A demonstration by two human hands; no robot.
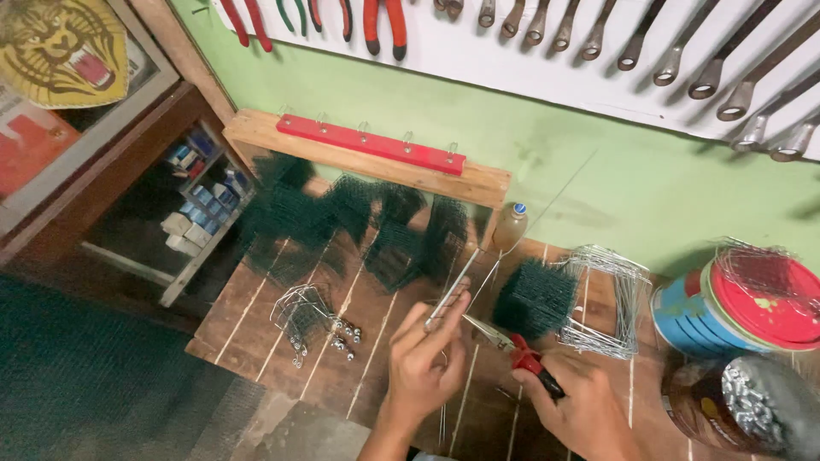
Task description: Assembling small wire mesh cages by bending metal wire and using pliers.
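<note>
— Left hand point(423, 358)?
— Closed, fingertips pinched on a thin steel wire point(451, 290). Long axis slanted, running from the fingers up and to the right, toward the green wall point(598, 179); far end too faint to trace.
— Right hand point(581, 401)?
— Wrapped tight round the red-and-black handles of a pair of pliers point(512, 346). Nose pointing up-left, toward the left fingertips; long axis nearly level, slightly tilted. Whether the tips actually grip the wire, cannot tell.
— Both over the bench?
— Above the wooden plank worktop point(256, 333), near its front edge.
— Just beside the pliers?
— A dark green mesh block point(534, 299), then a bundle of bent wire frames point(611, 299) to its right, touching or nearly so.
— Further left?
— A small heap of wire hooks with metal weights point(320, 329), well apart from the hands. Behind, more dark green mesh pieces point(342, 222) hanging under a wooden rail with a red strip point(371, 145).
— Far right?
— A stack of round tins with a red lid point(752, 303), a jar of screws point(743, 405) in front. Spanners and pliers on the white wall board point(530, 51).
</note>
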